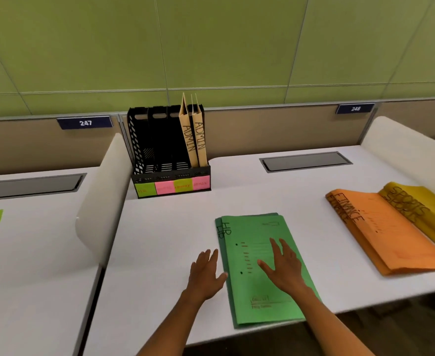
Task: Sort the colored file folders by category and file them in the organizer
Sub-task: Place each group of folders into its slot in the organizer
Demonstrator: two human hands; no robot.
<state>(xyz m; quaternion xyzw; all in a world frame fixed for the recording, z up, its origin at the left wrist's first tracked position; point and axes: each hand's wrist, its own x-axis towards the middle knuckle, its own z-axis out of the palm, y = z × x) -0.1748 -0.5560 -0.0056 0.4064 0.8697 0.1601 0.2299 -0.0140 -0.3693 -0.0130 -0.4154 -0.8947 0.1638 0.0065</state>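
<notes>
Both hands are the closest thing to the camera, reaching out over the near edge of the desk [160,227], so starting there, then roughly big to small for the rest. Progress looks like about a quarter done: the black organizer [160,150] at the back has four slots, and only the rightmost one is filled, with two tan ADMIN folders [194,140] standing upright. The other three slots look empty. Still flat on the desk are the orange FINANCE folders [396,237] off to the right, the yellow SPORTS folders [432,214] partly tucked beside and behind them, and the green HR folders [260,273] dead center at the front, two stacked slightly offset. My guess is the HR pair goes next, into the slot with the green sticky label [144,190] on the far left. As for the hands: right hand [283,268] lies flat on top of the green stack, fingers straight and spread, not gripping anything. Left hand [206,273] is also open, fingers relaxed, just beside the stack's left edge, thumb at or near the folder edge.
</notes>
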